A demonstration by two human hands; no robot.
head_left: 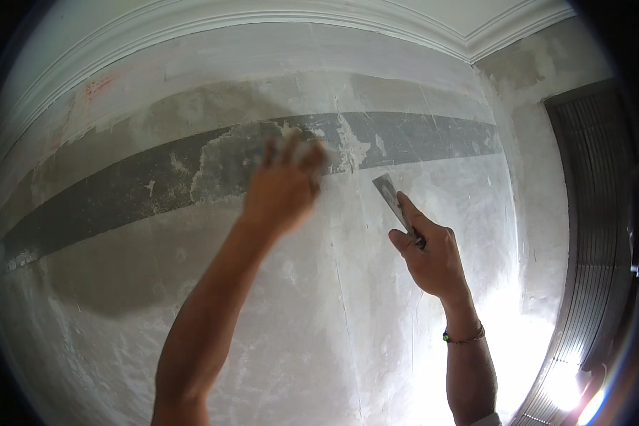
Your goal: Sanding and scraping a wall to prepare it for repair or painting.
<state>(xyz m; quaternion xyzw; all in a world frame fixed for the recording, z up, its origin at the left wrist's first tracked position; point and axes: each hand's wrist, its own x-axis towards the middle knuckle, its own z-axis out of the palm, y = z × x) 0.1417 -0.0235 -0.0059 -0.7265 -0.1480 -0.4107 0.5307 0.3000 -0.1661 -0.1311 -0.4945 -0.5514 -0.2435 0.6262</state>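
Observation:
My left hand [285, 186] is raised to the dark grey band [419, 136] that runs across the plastered wall [284, 334]. Its fingers are smeared by motion over a rough, wet-looking patch [224, 160] on the band, so I cannot tell whether they hold anything. To the right, my right hand [433, 259] is closed round a putty knife [388, 192]. The knife's flat metal blade points up and left, just below the band; whether it touches the wall is unclear. A pale, chipped streak [351, 142] crosses the band between the two hands.
White ceiling moulding [277, 13] borders the wall's top and turns at the right corner. A dark ribbed panel [593, 213] stands on the right, with a bright lamp [566, 390] low beside it. Damp darker plaster [113, 277] spreads below the band at left.

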